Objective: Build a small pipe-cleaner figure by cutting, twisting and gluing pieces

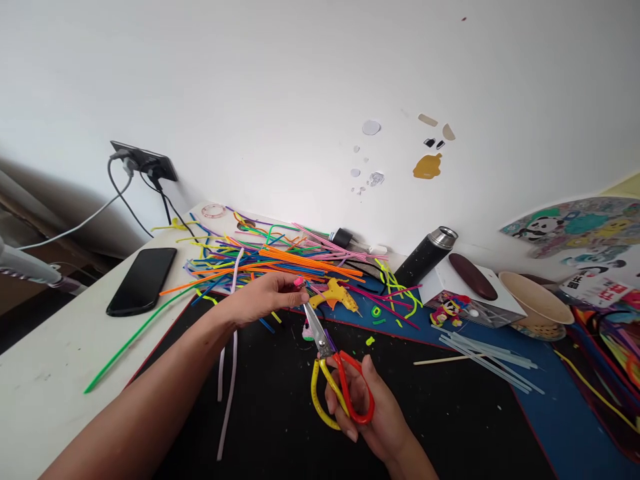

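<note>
My left hand (265,299) reaches over the dark mat with its fingers pinched on a small pink piece (299,282), whose kind I cannot make out. In my right hand (383,417) are scissors (316,328) with one yellow and one red handle. Their blades point up and away, the tips close to my left fingertips; whether they touch the pink piece is unclear. A yellow glue gun (336,296) lies just beyond the blades. Two pale lilac pipe cleaners (233,373) pass beneath my left wrist. Partly behind the scissors sits a small pink-and-green object (307,331).
Many coloured pipe cleaners (280,257) lie heaped along the wall. A black phone (141,281) is at left. On the right are a dark flask (427,253), a white box (473,290), a small figure (449,311), translucent glue sticks (493,357) and a bowl (537,300).
</note>
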Available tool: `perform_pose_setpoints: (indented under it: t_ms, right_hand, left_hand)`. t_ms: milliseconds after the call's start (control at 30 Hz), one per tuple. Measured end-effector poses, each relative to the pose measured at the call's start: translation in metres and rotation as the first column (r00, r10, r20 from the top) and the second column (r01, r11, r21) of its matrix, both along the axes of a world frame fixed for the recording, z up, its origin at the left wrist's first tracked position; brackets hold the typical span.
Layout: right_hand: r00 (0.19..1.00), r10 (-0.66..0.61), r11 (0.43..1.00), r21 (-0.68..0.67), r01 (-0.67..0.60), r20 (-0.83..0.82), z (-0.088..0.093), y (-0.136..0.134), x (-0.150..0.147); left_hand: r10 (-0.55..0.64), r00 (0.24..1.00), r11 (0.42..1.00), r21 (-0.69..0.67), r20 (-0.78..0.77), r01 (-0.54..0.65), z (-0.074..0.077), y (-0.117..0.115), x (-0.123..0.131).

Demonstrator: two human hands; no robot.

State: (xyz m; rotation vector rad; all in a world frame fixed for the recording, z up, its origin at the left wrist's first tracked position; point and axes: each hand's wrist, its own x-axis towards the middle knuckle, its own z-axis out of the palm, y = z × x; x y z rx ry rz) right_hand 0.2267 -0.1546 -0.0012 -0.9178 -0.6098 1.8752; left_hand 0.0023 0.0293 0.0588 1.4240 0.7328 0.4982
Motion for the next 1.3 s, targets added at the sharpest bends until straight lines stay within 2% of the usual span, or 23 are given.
perform_pose_setpoints:
  t_ms: [167,533,600,667,733,800,900,1000,1133,1167,1233,1300]
  right_hand:
    - [1.000,-0.012,1.000,-0.019,0.012,0.011,-0.001,-0.001,0.000]
    - [0.996,-0.037,0.995,-0.090,0.045,0.086,0.010,-0.004,-0.001]
    - [0.992,-0.015,0.996,-0.087,0.026,0.126,0.011,-0.007,0.001]
    - [0.985,0.033,0.996,-0.084,-0.019,0.171,0.008,-0.013,0.005]
    - [0.974,0.077,0.993,-0.105,-0.055,0.214,0.005,-0.022,0.010]
    - [0.963,0.103,0.990,-0.121,-0.075,0.248,0.003,-0.031,0.016]
    - [0.932,0.080,0.996,-0.070,-0.059,0.354,0.009,-0.041,0.026]
    - [0.856,0.117,0.989,0.015,-0.145,0.503,0.021,-0.046,0.035]
    - [0.710,0.153,0.968,0.042,-0.249,0.687,0.036,-0.045,0.036]
    - [0.644,0.150,0.957,0.052,-0.284,0.750,0.039,-0.043,0.034]
    - [0.440,0.076,0.914,0.114,-0.389,0.895,0.046,-0.037,0.030]
    - [0.262,0.040,0.871,0.095,-0.481,0.964,0.053,-0.029,0.026]
  left_hand:
    - [0.048,0.999,0.999,0.002,-0.007,-0.048,-0.006,0.001,0.001]
    - [0.093,0.995,0.995,-0.023,-0.035,-0.094,-0.002,0.004,0.000]
    - [0.183,0.983,0.982,-0.048,-0.031,-0.185,-0.004,0.010,-0.007]
    - [0.366,0.931,0.929,-0.063,-0.007,-0.366,-0.003,0.019,-0.019]
    - [0.443,0.896,0.896,0.015,0.004,-0.443,-0.001,0.025,-0.031]
    - [0.408,0.913,0.911,0.071,-0.020,-0.405,0.003,0.026,-0.037]
    - [0.243,0.964,0.964,0.136,-0.105,-0.228,0.008,0.018,-0.030]
    - [0.092,0.988,0.982,0.177,-0.120,-0.070,0.009,0.008,-0.014]
    - [-0.017,0.998,0.992,0.126,-0.062,0.025,0.003,-0.001,0.003]
    - [-0.032,0.998,0.993,0.110,-0.048,0.038,0.001,-0.003,0.006]
    - [-0.042,0.999,0.996,0.079,-0.023,0.044,0.000,-0.006,0.011]
    - [-0.015,1.000,0.999,0.046,0.001,0.015,0.001,-0.009,0.017]
